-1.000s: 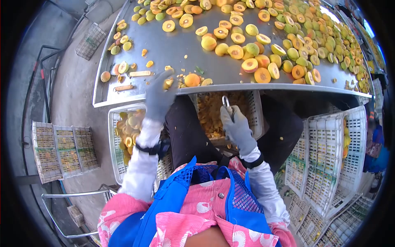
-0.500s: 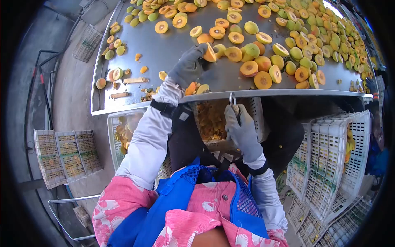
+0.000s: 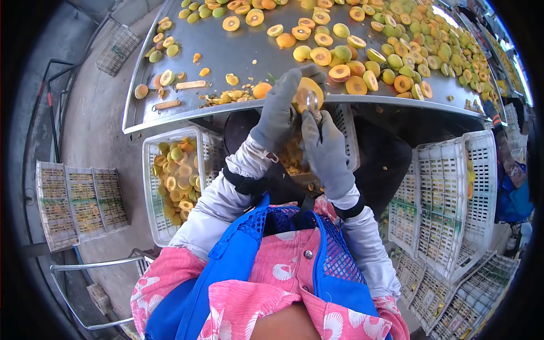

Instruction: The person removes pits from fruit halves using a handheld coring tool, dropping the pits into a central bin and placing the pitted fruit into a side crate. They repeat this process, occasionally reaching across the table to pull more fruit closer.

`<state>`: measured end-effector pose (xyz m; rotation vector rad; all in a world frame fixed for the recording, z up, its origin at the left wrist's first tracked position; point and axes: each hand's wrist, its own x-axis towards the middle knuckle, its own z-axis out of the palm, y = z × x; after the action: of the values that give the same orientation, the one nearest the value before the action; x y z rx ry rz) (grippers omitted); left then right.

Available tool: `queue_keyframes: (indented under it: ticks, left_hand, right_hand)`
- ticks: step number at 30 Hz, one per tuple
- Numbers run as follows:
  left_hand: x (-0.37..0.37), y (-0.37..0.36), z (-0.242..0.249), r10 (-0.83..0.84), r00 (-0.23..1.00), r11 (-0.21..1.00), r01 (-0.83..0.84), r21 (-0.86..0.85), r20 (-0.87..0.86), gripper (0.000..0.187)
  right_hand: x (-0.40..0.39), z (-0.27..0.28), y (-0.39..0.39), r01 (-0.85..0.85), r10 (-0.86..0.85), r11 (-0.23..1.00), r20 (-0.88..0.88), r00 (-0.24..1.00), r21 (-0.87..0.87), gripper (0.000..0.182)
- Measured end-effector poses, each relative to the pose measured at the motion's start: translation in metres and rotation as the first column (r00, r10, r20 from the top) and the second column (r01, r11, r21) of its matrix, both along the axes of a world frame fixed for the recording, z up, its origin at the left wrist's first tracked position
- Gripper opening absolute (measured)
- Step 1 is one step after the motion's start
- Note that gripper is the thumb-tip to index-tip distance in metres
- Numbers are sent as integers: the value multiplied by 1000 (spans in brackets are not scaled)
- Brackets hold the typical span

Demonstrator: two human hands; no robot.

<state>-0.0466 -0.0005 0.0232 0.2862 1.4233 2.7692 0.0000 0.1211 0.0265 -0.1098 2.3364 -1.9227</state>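
My left hand [image 3: 279, 113], in a grey glove, grips a halved yellow-orange fruit [image 3: 306, 90] just below the edge of the steel table [image 3: 226, 45]. My right hand [image 3: 324, 148], also gloved, holds a small metal loop-ended pitting tool [image 3: 311, 101] whose loop sits against the cut face of the fruit. Both hands meet over a white crate [image 3: 347, 139] holding scooped-out pits and scraps between my knees.
Many whole and halved fruits [image 3: 391, 51] cover the table's right and far side. A white crate of pitted halves [image 3: 175, 175] stands to my left. Empty white crates [image 3: 447, 192] stack to the right; flat trays [image 3: 79, 204] lie on the floor left.
My left hand picked a fruit half from the table and brought it down to my right hand. The tool's loop now rests on the fruit.
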Motion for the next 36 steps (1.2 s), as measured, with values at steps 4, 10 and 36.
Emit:
queue_keyframes:
  ticks: [4,10,36]
  left_hand:
    - [7,10,9,130,991,991,-130,-30,-13,48]
    - [14,20,16,290,956,957,-289,14,-36,42]
    - [13,16,31,332,929,871,-237,-430,162,29]
  right_hand:
    - [8,3,-4,53,-37,995,-167,985,90,21]
    - [15,7,-8,78,-23,980,-284,959,184,15]
    - [18,18,-4,-84,104,981,107,989,-177,33]
